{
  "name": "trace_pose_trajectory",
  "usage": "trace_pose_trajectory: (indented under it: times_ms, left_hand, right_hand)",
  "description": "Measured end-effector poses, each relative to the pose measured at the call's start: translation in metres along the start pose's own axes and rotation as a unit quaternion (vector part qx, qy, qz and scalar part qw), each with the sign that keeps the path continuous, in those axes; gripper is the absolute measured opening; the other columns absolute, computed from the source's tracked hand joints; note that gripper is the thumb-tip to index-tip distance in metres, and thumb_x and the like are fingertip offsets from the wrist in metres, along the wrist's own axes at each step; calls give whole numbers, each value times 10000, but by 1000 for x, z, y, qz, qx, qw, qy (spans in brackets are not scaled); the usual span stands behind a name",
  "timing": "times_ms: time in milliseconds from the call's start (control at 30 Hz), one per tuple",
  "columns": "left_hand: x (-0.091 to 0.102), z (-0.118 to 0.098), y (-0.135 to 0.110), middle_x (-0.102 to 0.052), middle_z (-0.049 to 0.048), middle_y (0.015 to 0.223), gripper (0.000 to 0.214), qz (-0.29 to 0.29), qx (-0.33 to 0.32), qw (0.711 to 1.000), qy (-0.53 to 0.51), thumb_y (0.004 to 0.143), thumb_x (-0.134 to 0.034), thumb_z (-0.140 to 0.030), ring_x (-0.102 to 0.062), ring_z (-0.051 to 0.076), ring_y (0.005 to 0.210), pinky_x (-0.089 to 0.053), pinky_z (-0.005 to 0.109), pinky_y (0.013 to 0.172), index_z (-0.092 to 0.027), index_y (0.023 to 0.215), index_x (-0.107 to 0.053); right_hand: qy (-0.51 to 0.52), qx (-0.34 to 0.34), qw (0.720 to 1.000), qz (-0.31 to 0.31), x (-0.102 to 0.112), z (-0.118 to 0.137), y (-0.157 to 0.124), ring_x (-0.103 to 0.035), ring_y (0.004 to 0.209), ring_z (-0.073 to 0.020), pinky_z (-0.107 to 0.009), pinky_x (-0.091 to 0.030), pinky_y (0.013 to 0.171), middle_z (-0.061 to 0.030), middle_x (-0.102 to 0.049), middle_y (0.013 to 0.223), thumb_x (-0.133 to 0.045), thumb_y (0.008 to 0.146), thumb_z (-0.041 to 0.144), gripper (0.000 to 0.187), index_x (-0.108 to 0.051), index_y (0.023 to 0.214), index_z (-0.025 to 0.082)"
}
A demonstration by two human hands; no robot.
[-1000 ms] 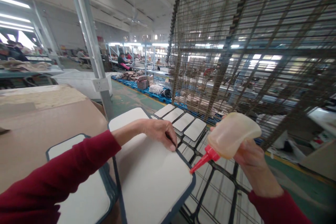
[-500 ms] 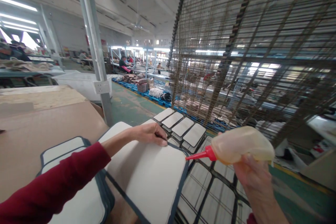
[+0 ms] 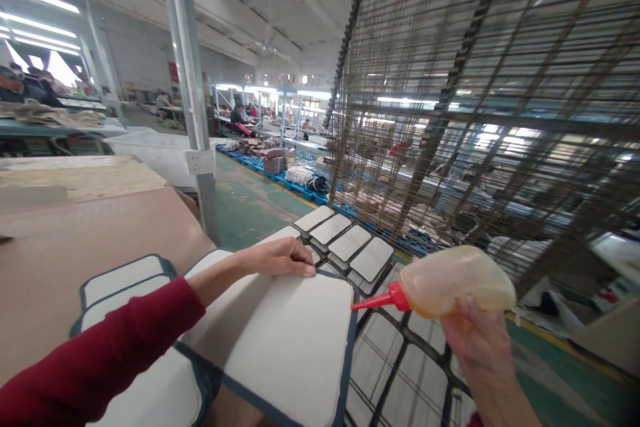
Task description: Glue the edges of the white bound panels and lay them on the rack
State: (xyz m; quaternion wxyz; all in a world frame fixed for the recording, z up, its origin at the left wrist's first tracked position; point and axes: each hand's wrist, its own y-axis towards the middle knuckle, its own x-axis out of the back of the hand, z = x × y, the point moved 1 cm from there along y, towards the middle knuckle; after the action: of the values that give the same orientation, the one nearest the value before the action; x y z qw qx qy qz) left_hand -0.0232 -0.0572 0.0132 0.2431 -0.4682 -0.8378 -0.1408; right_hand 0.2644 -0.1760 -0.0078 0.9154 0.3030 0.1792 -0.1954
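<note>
My left hand (image 3: 287, 257) pinches the far edge of a white panel with a dark blue border (image 3: 290, 340), which it holds tilted above the table. In my right hand (image 3: 477, 333) is a translucent squeeze bottle (image 3: 457, 280) of yellowish liquid, lying nearly on its side. Its red nozzle (image 3: 383, 298) points left, with the tip at the panel's right edge near the far corner. Whether liquid is coming out is too small to tell. Under my left forearm lies a stack of similar blue-edged white panels (image 3: 150, 373).
A brown table (image 3: 100, 233) spans the left side beside a metal post (image 3: 187, 67). On the right, a tall wire rack (image 3: 425, 80) leans upward, with white panels (image 3: 350, 243) on its lower shelves. Farther off are a white bin (image 3: 160, 147), goods on blue pallets and seated people.
The view has shifted slightly. The bottle's nozzle tip has slid a little nearer along the panel's right edge. My left hand keeps its hold on the far edge.
</note>
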Motion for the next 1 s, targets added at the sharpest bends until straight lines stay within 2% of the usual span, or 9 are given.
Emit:
trace_pose_trajectory:
  times_ms: [233,467,667,1000]
  left_hand:
    - [0,6,-2,-475,-23,564,440,-20,29,998,-51,761,-637,-553,-402,83,508,-309,180,431,-124,672,-602]
    - [1,7,-3,-483,-25,541,454,-37,61,993,-90,713,-675,-581,-405,84,475,-323,199,429,-140,645,-592]
    - [2,14,-2,-489,-34,533,449,-33,73,990,-112,712,-688,-572,-399,75,459,-310,196,433,-141,649,-581]
    - [3,19,-2,-552,-25,539,471,-46,101,983,-143,677,-708,-593,-448,83,443,-332,207,429,-144,655,-568]
  right_hand:
    - [-7,-8,1000,-7,-1,-4,-6,-663,992,-282,-475,-542,905,-65,-701,1041,-820,590,378,645,-591,1187,289]
    - [-12,-39,999,-16,2,-5,-14,-647,1011,-324,-540,-570,814,-85,-696,1027,-786,612,383,594,-589,1168,312]
    - [5,-53,999,2,-4,-2,-17,-627,1046,-345,-589,-522,874,-99,-694,1002,-790,581,350,585,-611,1134,294]
    - [-3,-38,999,18,-7,2,-23,-610,1082,-321,-540,-523,901,-77,-704,963,-792,567,319,555,-629,1097,308]
